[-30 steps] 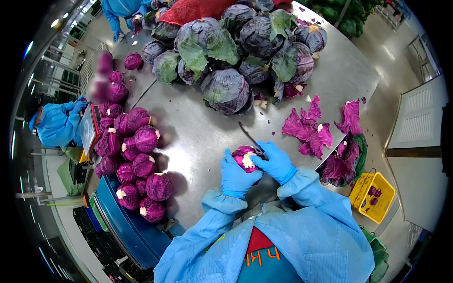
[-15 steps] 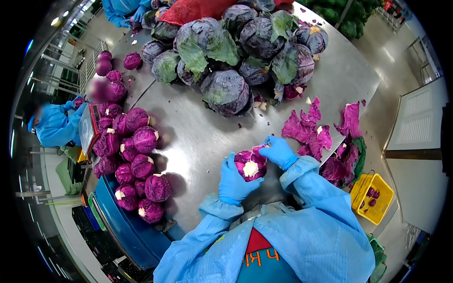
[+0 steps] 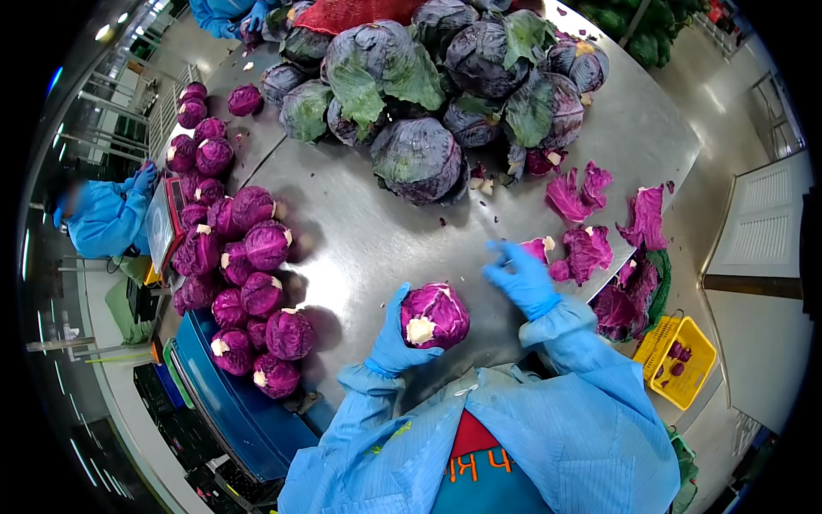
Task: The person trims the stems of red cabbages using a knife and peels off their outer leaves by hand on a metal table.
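Observation:
My left hand [image 3: 396, 337], in a blue glove, is wrapped round the left side of a trimmed purple cabbage [image 3: 442, 313] whose pale cut stem faces down and left. To the right, apart from the cabbage, my right hand [image 3: 516, 279] has its fingers spread, with the fingertips blurred and nothing visible between them. A loose purple leaf piece [image 3: 538, 248] with a pale end is just beyond this hand. More peeled purple leaves [image 3: 588, 250] lie farther right. No knife can be made out.
Trimmed cabbages [image 3: 267, 244] crowd the left of the metal table [image 3: 360, 231]; untrimmed cabbages [image 3: 419, 158] are piled at the back. A red scale [image 3: 163, 218] stands left. Co-workers [image 3: 107, 214] are at far left and upper left. A yellow basket [image 3: 685, 377] is at right.
The cabbage has moved slightly left and down with my left hand. My right hand has come off it and moved right. The knife seen earlier is no longer visible. Leaves at right have shifted.

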`<action>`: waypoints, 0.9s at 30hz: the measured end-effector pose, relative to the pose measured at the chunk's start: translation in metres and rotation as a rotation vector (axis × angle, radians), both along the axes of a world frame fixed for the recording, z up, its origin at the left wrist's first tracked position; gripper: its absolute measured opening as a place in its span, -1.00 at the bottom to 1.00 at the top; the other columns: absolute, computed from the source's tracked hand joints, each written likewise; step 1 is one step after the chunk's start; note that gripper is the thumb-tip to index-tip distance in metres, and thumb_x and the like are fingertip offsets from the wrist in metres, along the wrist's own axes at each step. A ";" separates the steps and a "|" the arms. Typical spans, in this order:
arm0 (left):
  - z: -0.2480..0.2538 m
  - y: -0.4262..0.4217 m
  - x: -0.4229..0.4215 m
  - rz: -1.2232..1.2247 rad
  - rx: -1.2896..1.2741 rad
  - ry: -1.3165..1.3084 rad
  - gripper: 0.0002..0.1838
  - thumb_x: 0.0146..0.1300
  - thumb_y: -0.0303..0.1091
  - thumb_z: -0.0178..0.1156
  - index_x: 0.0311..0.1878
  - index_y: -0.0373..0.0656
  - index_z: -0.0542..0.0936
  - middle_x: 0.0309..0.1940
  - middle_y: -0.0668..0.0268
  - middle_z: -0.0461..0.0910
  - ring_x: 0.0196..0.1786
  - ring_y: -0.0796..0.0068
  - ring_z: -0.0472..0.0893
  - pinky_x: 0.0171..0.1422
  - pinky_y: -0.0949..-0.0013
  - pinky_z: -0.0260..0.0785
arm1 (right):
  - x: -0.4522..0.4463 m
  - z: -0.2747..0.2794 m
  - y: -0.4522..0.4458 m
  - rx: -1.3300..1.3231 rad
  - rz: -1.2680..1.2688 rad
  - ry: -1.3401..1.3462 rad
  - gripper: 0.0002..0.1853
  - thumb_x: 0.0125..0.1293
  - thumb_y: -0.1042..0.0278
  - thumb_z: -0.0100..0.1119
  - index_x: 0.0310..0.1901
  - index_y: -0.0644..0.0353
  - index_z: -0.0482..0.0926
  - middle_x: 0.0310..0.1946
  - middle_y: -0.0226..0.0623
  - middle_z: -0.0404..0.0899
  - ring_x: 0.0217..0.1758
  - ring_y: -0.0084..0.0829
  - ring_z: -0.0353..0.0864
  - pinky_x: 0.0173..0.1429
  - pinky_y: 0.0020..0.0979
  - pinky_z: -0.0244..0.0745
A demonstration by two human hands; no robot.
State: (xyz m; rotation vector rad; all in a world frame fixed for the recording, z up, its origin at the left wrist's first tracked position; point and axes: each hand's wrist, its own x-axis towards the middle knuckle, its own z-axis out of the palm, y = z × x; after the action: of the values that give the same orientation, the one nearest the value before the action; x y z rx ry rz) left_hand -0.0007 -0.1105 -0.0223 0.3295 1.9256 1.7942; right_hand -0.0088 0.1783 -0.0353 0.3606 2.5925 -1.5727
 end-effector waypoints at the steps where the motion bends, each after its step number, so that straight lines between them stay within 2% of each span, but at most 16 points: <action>1: 0.007 0.002 -0.002 -0.022 -0.019 0.000 0.38 -0.32 -0.15 0.67 0.51 -0.22 -0.07 0.36 0.08 0.20 0.39 0.17 0.31 0.46 0.18 0.18 | -0.004 0.003 -0.017 -0.271 0.099 -0.112 -0.38 0.16 0.13 0.42 0.24 0.12 0.46 -0.23 -0.32 0.58 -0.26 -0.51 0.55 -0.08 -0.39 0.51; 3: 0.016 0.007 -0.006 -0.029 -0.141 0.081 0.39 -0.32 -0.07 0.67 0.50 -0.30 -0.06 0.35 0.02 0.21 0.39 0.13 0.30 0.46 0.15 0.17 | -0.007 0.001 -0.046 -0.614 0.191 -0.262 -0.40 0.21 0.18 0.40 0.25 0.20 0.46 -0.16 -0.34 0.62 -0.17 -0.57 0.57 -0.04 -0.44 0.53; 5: 0.015 0.011 -0.004 0.000 -0.319 0.170 0.39 -0.33 -0.08 0.67 0.49 -0.34 -0.05 0.31 0.00 0.25 0.37 0.14 0.31 0.44 0.16 0.20 | -0.010 0.009 -0.054 -0.815 0.147 -0.360 -0.44 0.21 0.19 0.41 0.22 0.17 0.51 -0.22 -0.45 0.62 -0.27 -0.66 0.52 -0.25 -0.58 0.41; 6: 0.019 0.021 -0.003 0.032 -0.412 0.233 0.43 -0.34 0.00 0.66 0.49 -0.38 -0.08 0.29 -0.08 0.24 0.35 0.10 0.33 0.42 0.13 0.21 | -0.010 0.014 -0.056 -0.914 0.126 -0.415 -0.46 0.21 0.20 0.41 0.21 0.15 0.53 -0.24 -0.50 0.62 -0.31 -0.71 0.49 -0.35 -0.65 0.35; 9: 0.012 0.034 -0.001 0.076 -0.559 0.362 0.48 -0.35 0.08 0.64 0.49 -0.38 -0.13 0.32 -0.11 0.20 0.33 0.07 0.35 0.42 0.11 0.21 | -0.012 0.013 -0.048 -0.988 0.143 -0.440 -0.51 0.24 0.22 0.37 0.19 0.13 0.55 -0.12 -0.43 0.65 -0.32 -0.74 0.50 -0.42 -0.70 0.28; 10: 0.020 0.038 -0.001 0.142 -0.523 0.372 0.41 -0.36 0.12 0.64 0.45 -0.37 -0.02 0.28 -0.07 0.20 0.27 0.09 0.38 0.37 0.11 0.25 | -0.011 0.017 -0.044 -0.912 0.174 -0.440 -0.54 0.29 0.24 0.32 0.19 0.15 0.54 -0.09 -0.40 0.66 -0.27 -0.67 0.54 -0.35 -0.62 0.40; 13: 0.020 0.031 0.001 0.298 -0.338 0.244 0.25 -0.36 0.09 0.64 0.32 -0.35 0.15 0.18 -0.06 0.29 0.28 0.02 0.35 0.43 0.10 0.17 | -0.006 -0.010 -0.041 -0.990 0.195 -0.327 -0.56 0.32 0.36 0.27 0.21 0.23 0.49 0.04 -0.26 0.61 0.01 -0.48 0.60 0.14 -0.43 0.53; 14: 0.028 0.037 0.005 0.355 -0.263 0.153 0.08 -0.37 0.13 0.63 0.15 -0.27 0.28 0.00 0.06 0.33 0.12 0.10 0.39 0.30 0.10 0.25 | -0.001 -0.014 -0.041 -0.864 0.170 -0.246 -0.54 0.30 0.31 0.29 0.21 0.22 0.50 -0.01 -0.30 0.63 -0.04 -0.49 0.61 0.09 -0.42 0.53; 16: 0.031 0.042 0.012 0.340 -0.509 0.392 0.03 -0.38 0.17 0.61 0.09 -0.24 0.31 -0.05 0.09 0.34 0.06 0.14 0.39 0.20 0.11 0.25 | 0.006 -0.003 -0.044 -0.615 0.113 -0.081 -0.51 0.27 0.22 0.32 0.20 0.18 0.52 -0.10 -0.36 0.67 -0.14 -0.49 0.62 0.00 -0.41 0.52; 18: 0.029 0.056 0.017 0.335 -0.653 0.587 -0.01 -0.38 0.24 0.58 0.04 -0.21 0.37 -0.10 0.12 0.35 -0.03 0.14 0.39 0.07 0.12 0.24 | 0.013 0.028 -0.042 -0.327 0.152 -0.195 -0.45 0.24 0.13 0.35 0.21 0.17 0.48 -0.05 -0.26 0.65 -0.06 -0.41 0.64 0.06 -0.41 0.51; 19: 0.032 0.067 0.023 0.330 -0.679 0.582 -0.02 -0.39 0.18 0.59 0.05 -0.23 0.38 -0.09 0.08 0.38 0.00 0.10 0.40 0.11 0.09 0.24 | 0.016 0.049 -0.041 -0.177 0.169 -0.250 -0.42 0.22 0.09 0.36 0.22 0.16 0.46 -0.03 -0.21 0.65 -0.03 -0.37 0.64 0.09 -0.41 0.50; 20: 0.036 0.079 0.026 0.320 -0.722 0.617 -0.03 -0.40 0.14 0.59 0.06 -0.24 0.38 -0.08 0.06 0.39 0.01 0.07 0.40 0.12 0.08 0.24 | 0.020 0.065 -0.044 -0.093 0.162 -0.267 -0.31 0.12 -0.06 0.40 0.23 0.10 0.45 -0.04 -0.18 0.63 -0.02 -0.31 0.65 0.08 -0.36 0.50; 21: 0.037 0.088 0.029 0.308 -0.765 0.651 -0.04 -0.40 0.11 0.58 0.06 -0.25 0.39 -0.06 0.04 0.40 0.02 0.04 0.41 0.13 0.07 0.25 | 0.027 0.065 -0.044 -0.142 0.143 -0.181 -0.23 0.06 -0.12 0.44 0.23 0.15 0.45 -0.02 -0.19 0.63 -0.04 -0.29 0.65 0.07 -0.31 0.52; 23: 0.035 0.099 0.030 0.262 -0.751 0.654 -0.04 -0.35 0.01 0.56 0.13 -0.30 0.39 0.01 -0.02 0.41 0.08 -0.05 0.40 0.19 0.02 0.26 | 0.042 0.022 -0.041 -0.239 0.016 -0.044 -0.24 0.09 -0.11 0.42 0.23 0.20 0.45 -0.01 -0.20 0.63 -0.06 -0.29 0.66 0.07 -0.32 0.53; 26: 0.042 0.111 0.018 0.195 -0.718 0.657 -0.01 -0.28 -0.03 0.54 0.23 -0.38 0.37 0.06 -0.06 0.42 0.13 -0.11 0.41 0.24 -0.01 0.28 | 0.036 0.017 -0.027 -0.753 -0.090 -0.237 -0.26 0.15 -0.06 0.39 0.25 0.25 0.42 0.03 -0.21 0.61 -0.03 -0.31 0.65 0.11 -0.35 0.53; 27: 0.042 0.111 0.015 0.174 -0.719 0.668 -0.01 -0.27 -0.03 0.54 0.23 -0.39 0.37 0.09 -0.08 0.41 0.16 -0.12 0.41 0.27 -0.01 0.27 | 0.036 0.011 -0.025 -0.677 -0.055 -0.192 -0.30 0.19 -0.05 0.35 0.26 0.22 0.42 0.01 -0.19 0.62 -0.05 -0.30 0.67 0.07 -0.35 0.54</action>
State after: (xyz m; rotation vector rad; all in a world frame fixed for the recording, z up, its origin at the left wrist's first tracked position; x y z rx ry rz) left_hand 0.0147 0.0008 0.0196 0.5552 2.9796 1.0067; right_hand 0.0268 0.1536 -0.0246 0.4811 1.7795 -2.1712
